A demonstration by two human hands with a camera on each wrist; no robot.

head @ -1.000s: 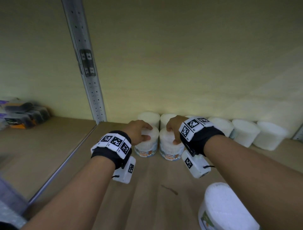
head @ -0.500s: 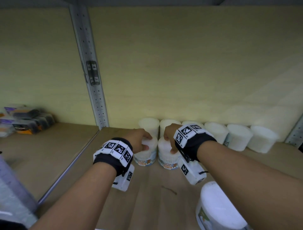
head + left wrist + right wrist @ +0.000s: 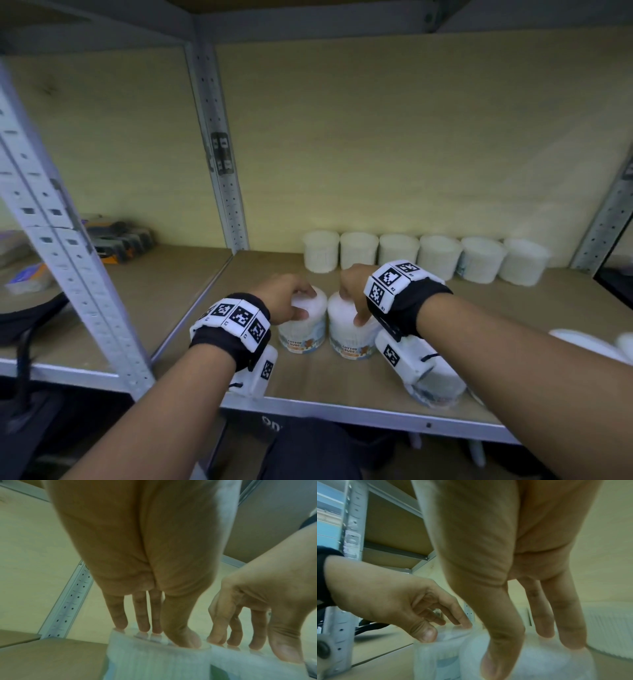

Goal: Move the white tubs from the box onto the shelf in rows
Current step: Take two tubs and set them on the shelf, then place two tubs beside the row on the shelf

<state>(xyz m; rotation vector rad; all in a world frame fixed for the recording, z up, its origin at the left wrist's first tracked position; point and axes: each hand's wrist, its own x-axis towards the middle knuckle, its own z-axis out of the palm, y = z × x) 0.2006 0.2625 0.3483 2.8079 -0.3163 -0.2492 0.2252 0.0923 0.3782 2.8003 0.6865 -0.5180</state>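
We see our left hand (image 3: 286, 297) gripping the left tub (image 3: 303, 329) by its lid, thumb at 6 o'clock; right hand (image 3: 354, 291) grips the right tub (image 3: 349, 337), touching it. Only head cam shows the back row (image 3: 424, 255) at 12 o'clock on the shelf (image 3: 219, 291). Tubs' contents: can't tell.

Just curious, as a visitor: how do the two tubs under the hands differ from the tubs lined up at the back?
The two front tubs show printed labels; the back row looks plain white from here. The left hand and right hand grip the front pair; the back six stand untouched. All stand upright on the shelf.
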